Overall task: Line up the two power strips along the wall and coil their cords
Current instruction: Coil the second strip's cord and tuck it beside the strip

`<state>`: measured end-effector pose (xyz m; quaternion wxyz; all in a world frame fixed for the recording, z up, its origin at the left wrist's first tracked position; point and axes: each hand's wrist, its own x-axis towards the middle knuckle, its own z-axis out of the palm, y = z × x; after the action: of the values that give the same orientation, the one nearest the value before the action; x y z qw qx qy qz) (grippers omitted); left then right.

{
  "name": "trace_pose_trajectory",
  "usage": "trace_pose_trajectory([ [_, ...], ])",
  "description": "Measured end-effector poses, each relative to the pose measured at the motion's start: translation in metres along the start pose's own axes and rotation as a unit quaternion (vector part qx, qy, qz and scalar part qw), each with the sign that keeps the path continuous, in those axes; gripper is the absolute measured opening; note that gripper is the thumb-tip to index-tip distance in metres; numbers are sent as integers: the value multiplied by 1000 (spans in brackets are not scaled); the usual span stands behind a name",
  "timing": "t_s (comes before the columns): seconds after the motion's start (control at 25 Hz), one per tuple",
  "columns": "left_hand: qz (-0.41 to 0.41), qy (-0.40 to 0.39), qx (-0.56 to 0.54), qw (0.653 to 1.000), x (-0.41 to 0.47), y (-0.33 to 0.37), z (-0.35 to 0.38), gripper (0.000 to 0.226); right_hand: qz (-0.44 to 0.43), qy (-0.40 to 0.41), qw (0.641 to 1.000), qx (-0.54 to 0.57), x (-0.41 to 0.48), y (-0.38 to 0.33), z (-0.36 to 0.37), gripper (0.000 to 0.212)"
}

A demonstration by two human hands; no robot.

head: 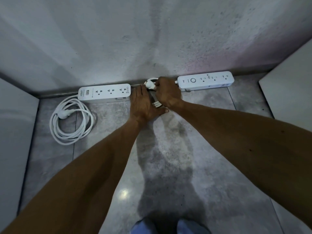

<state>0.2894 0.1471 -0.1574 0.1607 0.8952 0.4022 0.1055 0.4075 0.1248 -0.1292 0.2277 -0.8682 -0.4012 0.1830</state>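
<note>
Two smooth white rectangular power strips — the left power strip (104, 92) and the right power strip (206, 80) — were laid along the mottled grey wall (152, 39). The left cord (70, 122) was coiled in round loops on the speckled floor (168, 149). The right cord bundle (156, 104) was pressed under the flat, open left hand (143, 105), while its plug (150, 84) was pinched by the curled right hand (167, 93).

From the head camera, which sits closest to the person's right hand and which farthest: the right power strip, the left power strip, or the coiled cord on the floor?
1. Right power strip: just right of the right hand, against the wall.
2. Left power strip: to the left, beyond the left hand.
3. Coiled cord: farthest left, on the floor.
</note>
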Motion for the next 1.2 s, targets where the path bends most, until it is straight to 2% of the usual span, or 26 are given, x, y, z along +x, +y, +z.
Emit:
trace_pose_trajectory([
  [0.12,1,11,-5,1000,-2,0,1,115,-9,31,999,-25,-2,-3,7,17],
  [0.28,10,-19,22,1000,-2,-2,0,118,-26,101,992,-65,-3,-5,9,14],
  [0.4,-3,-28,35,999,-4,1,2,121,-43,103,989,-93,-5,-6,8,16],
  [0.52,-19,-31,34,999,-10,7,5,124,-44,52,997,-32,-3,-1,-1,15],
  [0.6,-24,-24,38,999,-11,8,4,128,-85,27,996,14,-5,6,-10,16],
  [0.72,-11,-22,90,996,-9,8,0,130,-121,59,989,54,-19,24,-14,24],
  [0.84,4,-18,111,994,-10,5,-1,131,-121,68,990,5,-36,44,-6,28],
  [1.0,27,-19,96,995,-12,7,-2,122,-174,71,982,-36,-44,49,-4,32],
  [1.2,46,-28,98,994,-8,14,-5,109,-179,59,973,-132,-46,44,-6,40],
])
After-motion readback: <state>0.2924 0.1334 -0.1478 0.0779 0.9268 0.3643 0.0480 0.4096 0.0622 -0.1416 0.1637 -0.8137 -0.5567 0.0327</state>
